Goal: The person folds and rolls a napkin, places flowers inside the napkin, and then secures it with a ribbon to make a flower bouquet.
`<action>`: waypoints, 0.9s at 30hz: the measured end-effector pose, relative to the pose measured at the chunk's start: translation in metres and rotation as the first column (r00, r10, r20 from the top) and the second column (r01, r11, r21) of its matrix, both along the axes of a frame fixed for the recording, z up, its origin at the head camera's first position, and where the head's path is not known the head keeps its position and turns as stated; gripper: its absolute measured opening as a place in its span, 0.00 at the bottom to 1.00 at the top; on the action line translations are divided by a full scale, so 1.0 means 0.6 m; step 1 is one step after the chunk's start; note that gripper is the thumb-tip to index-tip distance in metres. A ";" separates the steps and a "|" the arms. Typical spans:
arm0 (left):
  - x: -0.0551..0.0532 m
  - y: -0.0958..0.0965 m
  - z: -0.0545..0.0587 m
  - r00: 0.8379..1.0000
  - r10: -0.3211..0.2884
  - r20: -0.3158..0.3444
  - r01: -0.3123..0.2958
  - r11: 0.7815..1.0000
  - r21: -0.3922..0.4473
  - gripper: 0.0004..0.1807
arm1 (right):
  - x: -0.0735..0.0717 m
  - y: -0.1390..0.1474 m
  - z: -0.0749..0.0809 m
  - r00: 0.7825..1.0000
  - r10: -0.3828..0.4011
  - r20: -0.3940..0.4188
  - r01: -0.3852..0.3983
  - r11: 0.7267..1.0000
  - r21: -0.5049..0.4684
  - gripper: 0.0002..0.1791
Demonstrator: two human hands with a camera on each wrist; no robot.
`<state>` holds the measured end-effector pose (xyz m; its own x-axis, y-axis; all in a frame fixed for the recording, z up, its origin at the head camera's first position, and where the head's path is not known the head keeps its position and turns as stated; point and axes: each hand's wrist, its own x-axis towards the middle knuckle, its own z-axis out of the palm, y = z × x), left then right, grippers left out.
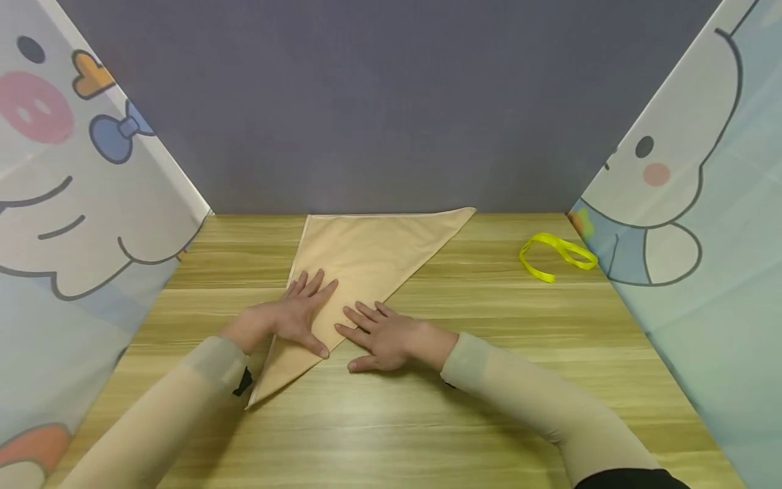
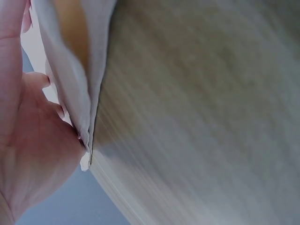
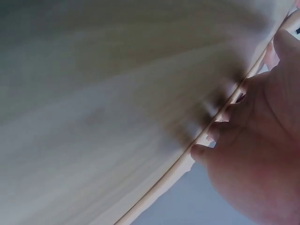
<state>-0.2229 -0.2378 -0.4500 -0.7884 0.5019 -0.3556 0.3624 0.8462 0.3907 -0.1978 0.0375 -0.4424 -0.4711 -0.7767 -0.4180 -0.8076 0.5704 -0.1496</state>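
A peach-coloured cloth [image 1: 366,248], folded into a triangle, lies on the wooden table with its long folded edge running diagonally from upper right to lower left. On its lower left half rests my left hand [image 1: 299,316], fingers spread and thumb at the folded edge. My right hand [image 1: 387,336] is at the same edge further right, its straight fingertips on the cloth. In the left wrist view the layered cloth edges [image 2: 96,93] show beside the palm. The right wrist view shows the fold [image 3: 173,171] running under the fingers. Neither hand grips anything.
A yellow ribbon-like strip [image 1: 559,248] lies loosely looped at the back right of the table [image 1: 489,407]. A grey panel [image 1: 391,102] stands behind the table. Sheets with cartoon prints hang at the left [image 1: 122,224] and right [image 1: 702,326].
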 end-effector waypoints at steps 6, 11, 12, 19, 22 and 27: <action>0.000 -0.004 0.003 1.000 0.000 0.005 0.000 1.000 0.015 0.85 | -0.013 -0.011 0.005 0.973 -0.228 0.028 0.229 0.972 -0.052 0.50; 0.000 -0.004 0.001 1.000 -0.006 -0.002 0.006 1.000 0.020 0.85 | -0.020 -0.031 0.011 0.927 -0.375 0.002 0.375 0.927 -0.011 0.54; 0.000 -0.004 0.001 1.000 -0.008 -0.003 0.008 1.000 0.026 0.85 | -0.021 -0.035 0.012 0.923 -0.384 0.000 0.384 0.923 -0.004 0.54; 0.000 -0.001 -0.001 1.000 -0.015 0.013 0.014 1.000 0.027 0.85 | -0.033 -0.041 0.010 0.938 -0.346 -0.012 0.346 0.938 -0.012 0.52; -0.001 -0.001 -0.001 1.000 -0.021 0.014 0.020 1.000 0.020 0.85 | -0.042 -0.034 0.007 0.967 -0.257 0.004 0.256 0.965 -0.051 0.49; -0.002 -0.004 -0.002 1.000 -0.022 0.016 0.022 1.000 0.005 0.85 | -0.057 -0.031 0.015 0.988 -0.156 0.008 0.156 0.987 -0.034 0.49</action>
